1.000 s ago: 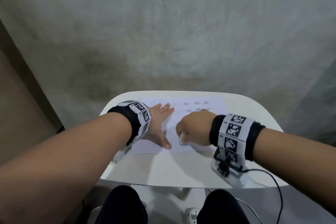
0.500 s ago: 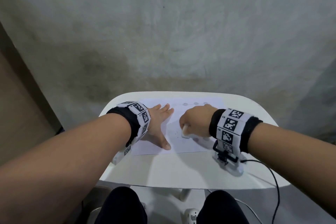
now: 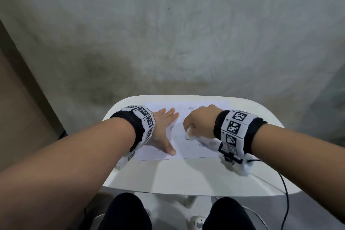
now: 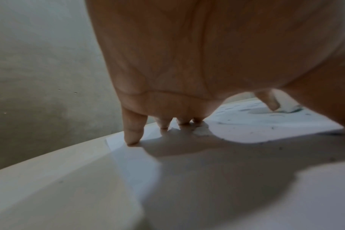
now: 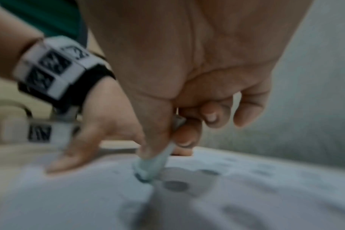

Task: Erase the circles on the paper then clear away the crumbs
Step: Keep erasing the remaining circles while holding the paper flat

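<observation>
The right hand (image 3: 200,122) pinches a white eraser (image 3: 189,133) between thumb and curled fingers (image 5: 211,116), its lower tip pressed on the paper (image 3: 194,150) beside grey circles (image 5: 175,186) (blurred in the wrist view). The left hand (image 3: 164,127) lies flat, fingers straight and spread, fingertips (image 4: 133,137) touching the sheet's left part on the white table (image 3: 179,173). Dark crumbs (image 4: 272,128) speckle the paper.

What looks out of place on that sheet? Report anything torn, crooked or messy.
Nothing torn or crooked shows. The paper lies flat under the left hand, and the right hand rubs the eraser on it. Only dark crumbs scatter over it, normal for erasing.
</observation>
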